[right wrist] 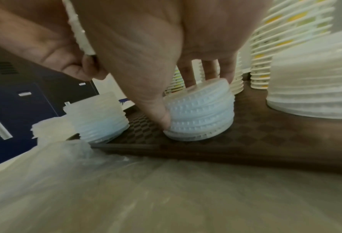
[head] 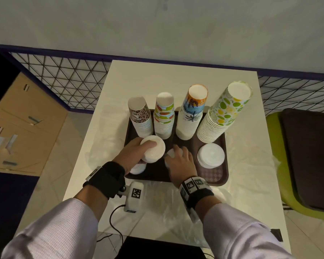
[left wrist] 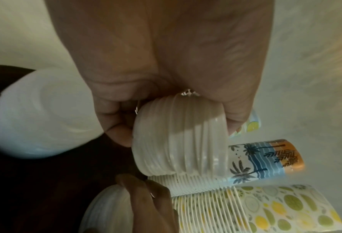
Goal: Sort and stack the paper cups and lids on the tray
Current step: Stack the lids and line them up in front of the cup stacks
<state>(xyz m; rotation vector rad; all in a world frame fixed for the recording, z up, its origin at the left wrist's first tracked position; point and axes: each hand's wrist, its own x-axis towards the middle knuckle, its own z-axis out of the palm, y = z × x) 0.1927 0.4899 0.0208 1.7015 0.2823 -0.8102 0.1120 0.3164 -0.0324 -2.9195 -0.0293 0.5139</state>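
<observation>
On the brown tray [head: 216,173], four upside-down cup stacks stand in the back row: leopard [head: 140,118], oval-print [head: 164,116], palm-tree [head: 192,113] and lime-print [head: 224,113]. My left hand [head: 144,152] grips a stack of white lids [head: 154,151] lifted above the tray's left side; the ribbed stack [left wrist: 180,138] shows tilted in the left wrist view. Below it stands another lid stack [head: 137,168]. My right hand [head: 176,156] grips a small lid stack [right wrist: 200,113] resting on the tray, thumb on one side and fingers behind. A wide lid stack [head: 210,155] stands at the right.
The tray lies on a white table [head: 176,75] under crumpled clear plastic [head: 247,165]. A white tagged device [head: 134,196] with a black cable sits at the front edge. A green chair [head: 288,165] stands right, cardboard boxes [head: 22,124] left, a wire mesh fence [head: 67,79] behind.
</observation>
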